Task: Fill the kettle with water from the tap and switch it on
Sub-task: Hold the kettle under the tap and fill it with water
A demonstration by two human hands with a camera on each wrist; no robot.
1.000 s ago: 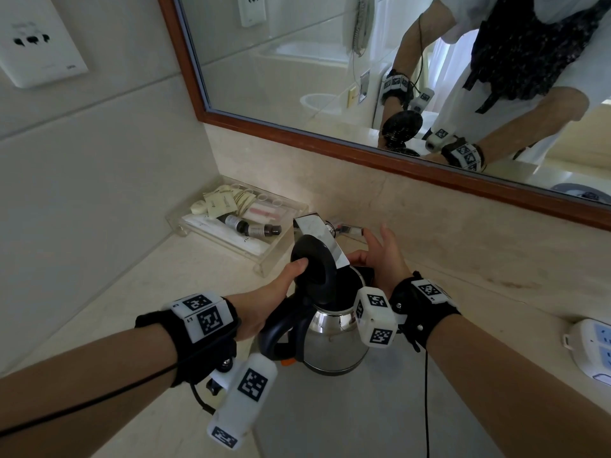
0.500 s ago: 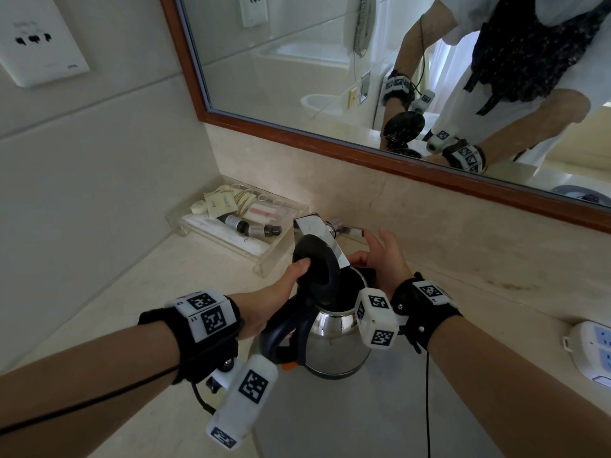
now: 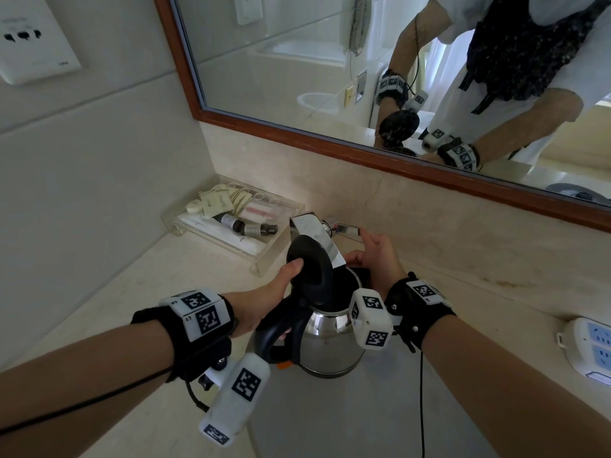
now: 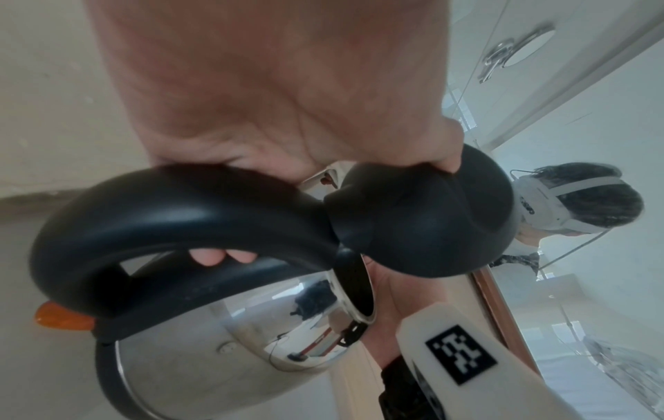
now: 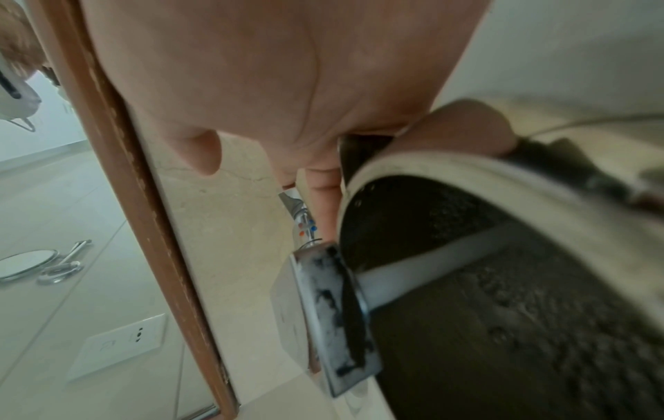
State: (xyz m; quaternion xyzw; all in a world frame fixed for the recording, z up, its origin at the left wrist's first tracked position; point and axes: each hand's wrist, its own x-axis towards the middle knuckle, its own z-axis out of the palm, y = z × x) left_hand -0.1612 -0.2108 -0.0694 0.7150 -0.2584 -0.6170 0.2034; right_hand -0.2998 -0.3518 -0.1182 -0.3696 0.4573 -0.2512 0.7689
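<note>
The left hand's fingers (image 4: 223, 257) curl under the black handle (image 4: 172, 216) of the kettle (image 3: 330, 345), while its thumb (image 3: 291, 271) presses against the raised lid (image 3: 309, 266), apparently to keep the lid from falling shut over the opening. The left hand (image 3: 261, 309) thus does 2 jobs at once: bearing the kettle's weight and holding it open.

The right hand (image 3: 380, 256) holds the kettle's rim on the far side, thumb (image 5: 463, 128) on the rim's edge and fingers (image 5: 325, 199) down the outside. That looks meant to steady the mouth under the flat chrome tap (image 3: 312, 233). One finger reaches toward the tap lever (image 3: 345, 230); whether it touches is unclear.

The kettle hangs above the grey basin (image 3: 330, 418), its mouth directly beneath the spout. In the right wrist view a white stream of water (image 5: 431, 264) runs into the dark interior, so filling seems underway.

At the kettle's base sits an orange switch (image 4: 63, 319), untouched. A white power strip (image 3: 588, 355) lies on the counter (image 3: 132, 292) to the right, well apart.
</note>
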